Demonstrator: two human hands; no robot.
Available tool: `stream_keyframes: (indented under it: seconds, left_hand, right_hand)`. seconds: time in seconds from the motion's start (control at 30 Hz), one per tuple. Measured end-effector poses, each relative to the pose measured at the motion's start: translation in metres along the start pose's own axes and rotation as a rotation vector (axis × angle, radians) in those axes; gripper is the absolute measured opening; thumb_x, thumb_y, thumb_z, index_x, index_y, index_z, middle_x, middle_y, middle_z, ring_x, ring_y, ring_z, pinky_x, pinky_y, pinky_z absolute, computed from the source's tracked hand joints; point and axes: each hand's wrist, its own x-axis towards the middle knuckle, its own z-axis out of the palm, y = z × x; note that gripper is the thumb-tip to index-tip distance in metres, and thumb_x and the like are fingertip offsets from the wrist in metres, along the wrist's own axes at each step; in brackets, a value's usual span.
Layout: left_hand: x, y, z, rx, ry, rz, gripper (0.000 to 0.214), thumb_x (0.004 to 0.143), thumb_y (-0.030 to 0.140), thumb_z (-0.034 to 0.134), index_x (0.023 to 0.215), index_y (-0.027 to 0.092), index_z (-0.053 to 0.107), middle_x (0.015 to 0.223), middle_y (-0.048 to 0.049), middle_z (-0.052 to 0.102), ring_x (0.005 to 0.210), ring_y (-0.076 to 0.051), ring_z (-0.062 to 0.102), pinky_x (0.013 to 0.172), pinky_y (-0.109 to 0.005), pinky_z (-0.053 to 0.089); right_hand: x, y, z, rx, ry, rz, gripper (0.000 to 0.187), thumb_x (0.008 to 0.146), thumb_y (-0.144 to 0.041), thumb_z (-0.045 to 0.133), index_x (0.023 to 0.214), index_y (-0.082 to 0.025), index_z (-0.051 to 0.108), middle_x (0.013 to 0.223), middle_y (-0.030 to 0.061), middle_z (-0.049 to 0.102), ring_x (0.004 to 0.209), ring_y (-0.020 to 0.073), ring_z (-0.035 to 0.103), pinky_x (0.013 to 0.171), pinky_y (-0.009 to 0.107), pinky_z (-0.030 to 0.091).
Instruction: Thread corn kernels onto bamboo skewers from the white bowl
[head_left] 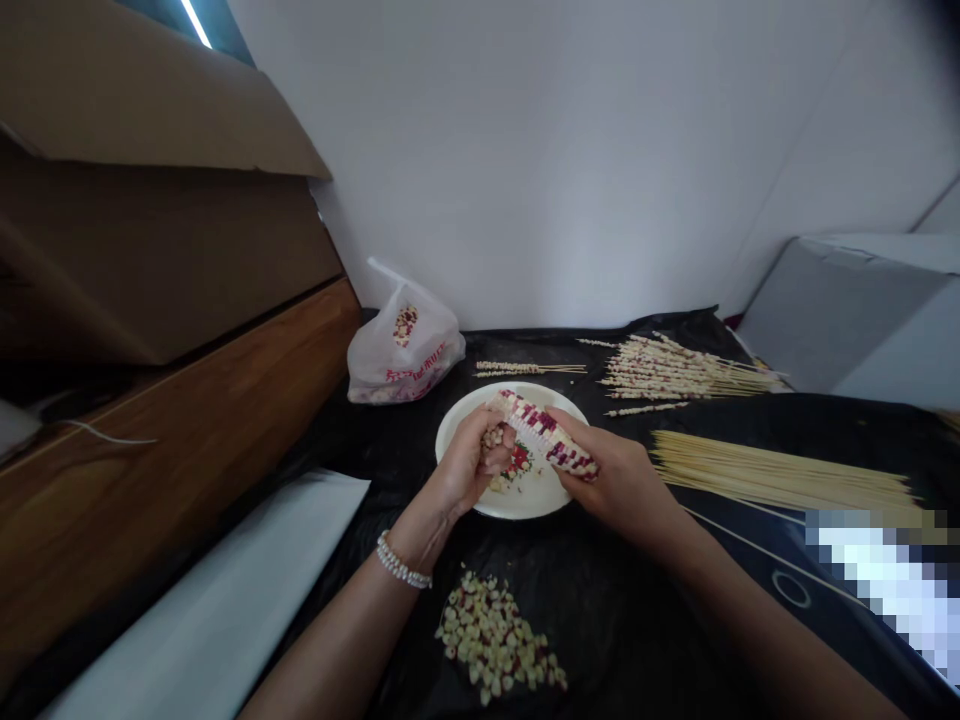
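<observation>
Above the white plate (pixel 547 497), the person's right hand (pixel 611 465) is gripping a speckled corn cob (pixel 546 434) by its right end, with the thumb lying along the top and the fingers folding beneath. The cob is slanting up and leftward out of that grip, its far tip reaching the left hand (pixel 476 450). This left hand is curling partly closed, its fingers cupping loose kernels (pixel 492 437) just below that tip; whether its thumb is pressing on the cob is hard to tell. A beaded bracelet (pixel 403 562) is circling the left wrist. The plate is resting on a black sheet (pixel 615 610), and a heap of kernels (pixel 499 638) is lying on its near side. At the sheet's far left corner a plastic bag (pixel 409 355) is sitting against the wall (pixel 525 180). A short row of threaded sticks (pixel 510 369) is lying between the plate and the sheet's far edge, while a larger bundle of threaded sticks (pixel 667 370) is spreading near the far right corner. Bare sticks (pixel 780 475) are lying nearer, towards the right edge.
</observation>
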Motion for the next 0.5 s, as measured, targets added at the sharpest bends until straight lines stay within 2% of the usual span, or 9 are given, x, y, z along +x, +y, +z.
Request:
stream_keyframes:
  seconds: [0.1,0.23,0.33,0.5]
  left_hand:
    - [-0.0006,0.0021,-0.0010,-0.064,-0.024,-0.053,0.027,0.079,0.039,0.058,0.068,0.015,0.050,0.055,0.0033,0.047,0.039,-0.002,0.021,0.039,-0.020,0.012]
    - [0.0018,-0.0011,-0.0010,0.051,0.031,-0.066,0.039,0.081,0.050,0.061,0.067,0.015,0.049,0.054,0.0039,0.046,0.037,-0.001,0.023,0.038,-0.019,0.009]
    - [0.0031,-0.0039,0.0005,0.151,0.054,-0.051,0.043,0.079,0.049,0.064,0.060,0.016,0.045,0.047,0.0061,0.040,0.036,-0.002,0.024,0.038,-0.020,0.013]
    - [0.0013,-0.0030,0.0052,0.152,0.084,0.038,0.035,0.079,0.043,0.064,0.066,0.017,0.045,0.050,0.0065,0.044,0.037,-0.003,0.029,0.039,-0.019,0.018]
  right_hand:
    - [-0.0013,-0.0015,-0.0004,-0.065,-0.004,0.015,0.062,0.082,-0.018,0.052,0.143,-0.021,0.043,0.108,0.0110,0.069,0.093,0.0253,0.067,0.080,0.040,0.054]
    - [-0.0036,-0.0058,-0.0004,-0.195,-0.042,0.036,0.065,0.080,-0.015,0.053,0.144,-0.025,0.042,0.102,0.0100,0.068,0.085,0.0260,0.067,0.071,0.038,0.054]
    - [-0.0044,-0.0059,0.0013,-0.194,-0.042,0.022,0.066,0.080,-0.016,0.052,0.145,-0.026,0.041,0.098,0.0090,0.068,0.081,0.0251,0.067,0.068,0.036,0.054]
    - [-0.0034,-0.0016,0.0038,-0.087,-0.015,-0.016,0.064,0.082,-0.018,0.050,0.144,-0.022,0.041,0.095,0.0098,0.069,0.084,0.0250,0.067,0.072,0.038,0.054]
